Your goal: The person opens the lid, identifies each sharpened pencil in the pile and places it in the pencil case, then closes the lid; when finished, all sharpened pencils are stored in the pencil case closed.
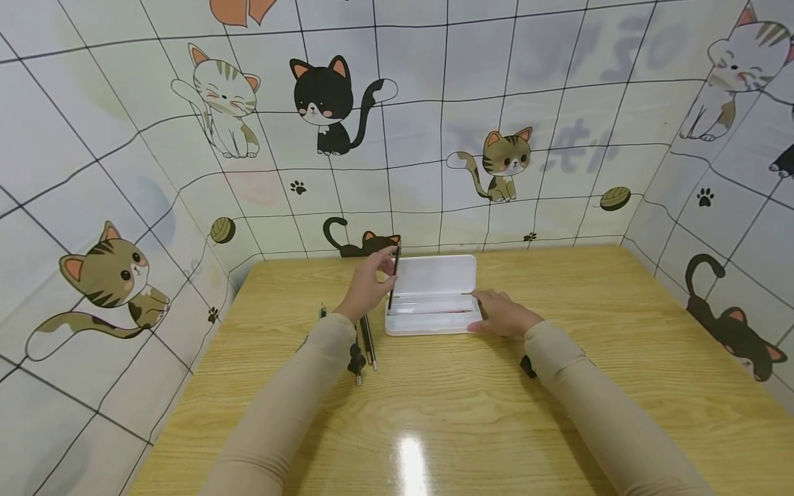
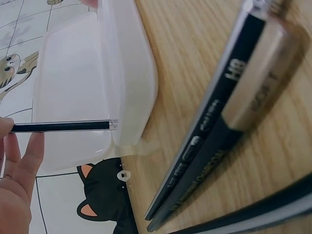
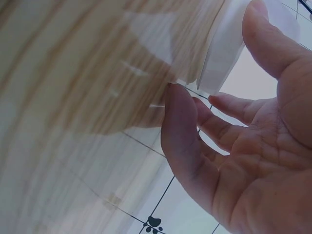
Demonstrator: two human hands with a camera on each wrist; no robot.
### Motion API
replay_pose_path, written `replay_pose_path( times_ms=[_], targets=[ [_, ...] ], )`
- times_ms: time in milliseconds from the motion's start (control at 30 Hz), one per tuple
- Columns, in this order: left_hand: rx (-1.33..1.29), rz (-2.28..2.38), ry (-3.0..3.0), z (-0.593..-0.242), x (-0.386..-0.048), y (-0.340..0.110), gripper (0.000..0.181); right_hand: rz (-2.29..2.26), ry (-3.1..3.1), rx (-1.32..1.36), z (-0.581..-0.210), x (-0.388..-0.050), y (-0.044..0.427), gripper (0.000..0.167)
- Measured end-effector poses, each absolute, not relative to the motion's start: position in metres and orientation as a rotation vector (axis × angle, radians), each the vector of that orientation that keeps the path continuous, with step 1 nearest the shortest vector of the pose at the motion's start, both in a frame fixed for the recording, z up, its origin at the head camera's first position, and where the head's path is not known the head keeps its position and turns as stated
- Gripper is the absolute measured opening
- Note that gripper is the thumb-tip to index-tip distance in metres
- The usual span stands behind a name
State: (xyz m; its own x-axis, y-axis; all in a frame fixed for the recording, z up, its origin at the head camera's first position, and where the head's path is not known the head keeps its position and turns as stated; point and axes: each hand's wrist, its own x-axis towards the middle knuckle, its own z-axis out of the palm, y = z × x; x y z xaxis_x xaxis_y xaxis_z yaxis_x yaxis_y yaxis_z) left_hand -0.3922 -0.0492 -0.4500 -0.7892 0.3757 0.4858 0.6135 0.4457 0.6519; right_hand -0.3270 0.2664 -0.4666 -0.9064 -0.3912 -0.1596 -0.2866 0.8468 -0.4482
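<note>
One case (image 1: 431,330), white, on the table (image 1: 471,406), lid (image 1: 435,274) raised at its back; inside the case, a thin reddish item (image 1: 453,312), too small to identify

One left hand (image 1: 367,284), over the case's left end: thumb and fingertips pinching a dark pencil (image 2: 73,126), nearly upright, silver end down at the case's left end; contact with the case cannot be told

One right hand (image 1: 504,315), at the case's right end: thumb against the front wall, forefinger at the back corner, gripping between them; other fingers bent and apart

Two pencils left of the case, side by side: HB pencil (image 2: 208,114), dark; SOFT pencil (image 2: 229,134), dark with a gold section

One dark stick (image 2: 273,202), also left of the case, blurred

One cat-print backdrop (image 1: 415,138), behind the case
</note>
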Motion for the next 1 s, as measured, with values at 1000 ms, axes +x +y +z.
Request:
replay_pose_path(
  times_ms=[1000],
  targets=[
    [-0.975,-1.236,-2.562,-0.457,-0.401,-0.021,0.045,-0.637,2.777,-0.498,-0.471,-0.329,0.269,0.085]
  ],
)
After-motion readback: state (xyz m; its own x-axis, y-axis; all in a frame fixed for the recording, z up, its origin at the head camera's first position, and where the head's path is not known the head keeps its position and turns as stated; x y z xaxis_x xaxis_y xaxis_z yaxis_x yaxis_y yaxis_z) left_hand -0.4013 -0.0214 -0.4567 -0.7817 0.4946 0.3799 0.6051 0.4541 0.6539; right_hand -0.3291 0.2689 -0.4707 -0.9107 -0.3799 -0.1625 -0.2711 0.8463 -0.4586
